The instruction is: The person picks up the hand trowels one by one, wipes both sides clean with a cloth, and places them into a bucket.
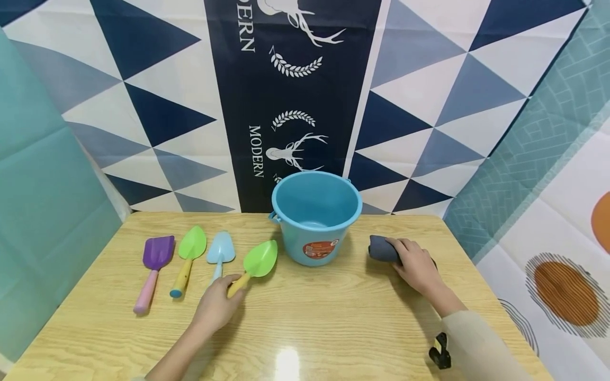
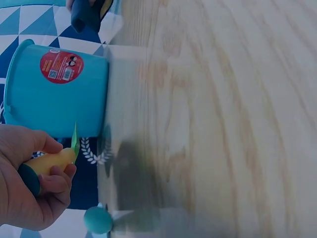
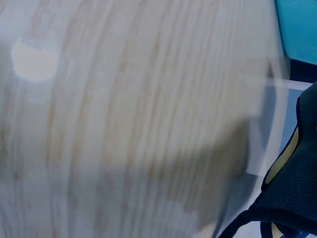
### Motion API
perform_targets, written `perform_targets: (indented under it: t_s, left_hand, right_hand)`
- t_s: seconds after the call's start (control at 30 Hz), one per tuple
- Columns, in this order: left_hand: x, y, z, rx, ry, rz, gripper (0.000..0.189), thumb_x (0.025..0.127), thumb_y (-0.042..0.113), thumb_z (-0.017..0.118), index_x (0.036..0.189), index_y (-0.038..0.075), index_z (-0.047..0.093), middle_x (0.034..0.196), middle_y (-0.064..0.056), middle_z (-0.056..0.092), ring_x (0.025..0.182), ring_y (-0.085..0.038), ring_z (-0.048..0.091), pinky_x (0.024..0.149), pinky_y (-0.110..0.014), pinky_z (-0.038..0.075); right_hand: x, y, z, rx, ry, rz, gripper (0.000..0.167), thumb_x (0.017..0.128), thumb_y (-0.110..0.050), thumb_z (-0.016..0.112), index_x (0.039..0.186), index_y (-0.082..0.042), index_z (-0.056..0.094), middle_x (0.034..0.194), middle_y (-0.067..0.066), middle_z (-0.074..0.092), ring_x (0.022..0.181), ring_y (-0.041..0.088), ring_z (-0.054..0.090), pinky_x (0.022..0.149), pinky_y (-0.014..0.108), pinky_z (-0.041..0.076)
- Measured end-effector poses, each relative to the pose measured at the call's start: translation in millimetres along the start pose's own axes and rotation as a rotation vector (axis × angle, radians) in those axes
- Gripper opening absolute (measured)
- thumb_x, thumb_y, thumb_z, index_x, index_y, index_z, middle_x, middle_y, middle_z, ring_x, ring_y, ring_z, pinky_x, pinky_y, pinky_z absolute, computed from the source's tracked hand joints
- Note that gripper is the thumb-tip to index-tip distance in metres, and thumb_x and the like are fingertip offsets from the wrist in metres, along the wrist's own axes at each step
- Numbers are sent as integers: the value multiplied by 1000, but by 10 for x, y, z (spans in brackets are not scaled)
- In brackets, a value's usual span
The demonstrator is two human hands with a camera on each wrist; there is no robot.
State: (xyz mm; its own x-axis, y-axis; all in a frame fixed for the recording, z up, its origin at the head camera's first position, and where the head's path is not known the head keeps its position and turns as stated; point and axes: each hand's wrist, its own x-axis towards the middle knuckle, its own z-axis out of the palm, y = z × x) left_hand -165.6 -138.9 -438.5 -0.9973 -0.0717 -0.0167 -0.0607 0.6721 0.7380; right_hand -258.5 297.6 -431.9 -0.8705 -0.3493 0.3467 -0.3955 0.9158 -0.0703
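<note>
1. Green trowel [image 1: 260,258], near-left of blue bucket [image 1: 294,241]: long axis runs near-left to far-right, blade tip far-right.
2. Left hand [image 1: 217,306]: fingers curled round its yellow handle.
3. Right hand [image 1: 417,267], right of bucket: grips dark rolled item [image 1: 382,248], long axis roughly left-right.
4. Red label [image 1: 320,250] on bucket: QR-like code; print illegible.
5. Far backdrop [image 1: 329,95] reads "MODERN".

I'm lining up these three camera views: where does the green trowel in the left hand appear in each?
Head: the green trowel is below centre, slightly left, in the left hand.
Left wrist: lower left, blade nearly edge-on.
Right wrist: not in it.
Shared landmark: the blue bucket, near the centre, upper left and top right corner respectively.
</note>
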Motion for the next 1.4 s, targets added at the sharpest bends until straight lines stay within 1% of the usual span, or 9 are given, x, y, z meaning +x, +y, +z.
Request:
perform_targets:
  t_s: [0.07, 0.2, 0.33, 0.43, 0.6, 0.83, 1.0, 1.23, 1.4]
  left_hand:
    - [-9, 6, -45, 9, -1, 5, 40, 88, 20, 61, 124, 3, 58, 100, -13, 61, 65, -14, 47, 51, -25, 41]
    - [-20, 30, -118, 18, -3, 35, 40, 88, 18, 60, 125, 2, 58, 99, -12, 61, 64, -14, 47, 48, -24, 40]
    - [-30, 70, -157, 22, -8, 53, 40, 87, 17, 60, 125, 3, 58, 103, -12, 62, 65, -13, 47, 49, -22, 40]
    - [-45, 106, -166, 20, -15, 62, 39, 87, 15, 61, 124, 2, 58, 105, -13, 62, 67, -13, 47, 50, -22, 41]
    - [-74, 157, -159, 17, -30, 80, 37, 87, 14, 62, 122, 3, 59, 106, -12, 63, 70, -13, 49, 52, -21, 42]
    - [-91, 183, -158, 28, -44, 86, 36, 87, 15, 63, 121, 5, 61, 101, -8, 63, 71, -12, 49, 54, -21, 41]
    - [-110, 181, -188, 37, -52, 88, 36, 87, 15, 63, 121, 5, 61, 97, -7, 62, 71, -11, 49, 55, -20, 41]
    - [-145, 205, -221, 42, -66, 125, 34, 86, 14, 64, 119, 6, 62, 96, -5, 62, 70, -10, 49, 56, -19, 42]
    - [-168, 238, -225, 64, -84, 158, 34, 85, 14, 66, 119, 9, 63, 93, -2, 61, 67, -9, 47, 55, -19, 41]
  right_hand:
    - [12, -14, -26, 1, 11, -13, 62, 76, -8, 76, 131, -8, 48, 117, 21, 57, 107, 41, 53, 75, 55, 44]
    - [34, -39, -79, 2, 34, -34, 63, 74, -6, 77, 130, -8, 49, 117, 21, 57, 107, 41, 53, 75, 54, 44]
    - [50, -67, -122, 8, 50, -61, 63, 72, -4, 78, 129, -9, 51, 117, 20, 58, 107, 41, 54, 74, 54, 44]
    - [63, -94, -145, 14, 58, -83, 64, 71, -4, 78, 129, -10, 51, 117, 19, 58, 106, 41, 55, 75, 55, 44]
    - [90, -162, -186, 43, 68, -88, 64, 72, -5, 78, 130, -11, 51, 118, 19, 58, 108, 40, 54, 77, 56, 44]
    - [123, -252, -250, 69, 88, -118, 64, 71, -5, 78, 129, -12, 52, 117, 17, 58, 107, 38, 55, 79, 56, 45]
    - [126, -279, -289, 72, 116, -152, 63, 69, -4, 78, 126, -11, 54, 116, 17, 59, 106, 38, 56, 77, 55, 45]
    - [119, -321, -346, 73, 127, -174, 63, 67, -2, 79, 125, -11, 55, 116, 17, 59, 106, 38, 56, 77, 55, 45]
    - [115, -336, -368, 71, 161, -216, 64, 65, -2, 81, 123, -11, 56, 115, 17, 60, 103, 38, 57, 77, 55, 47]
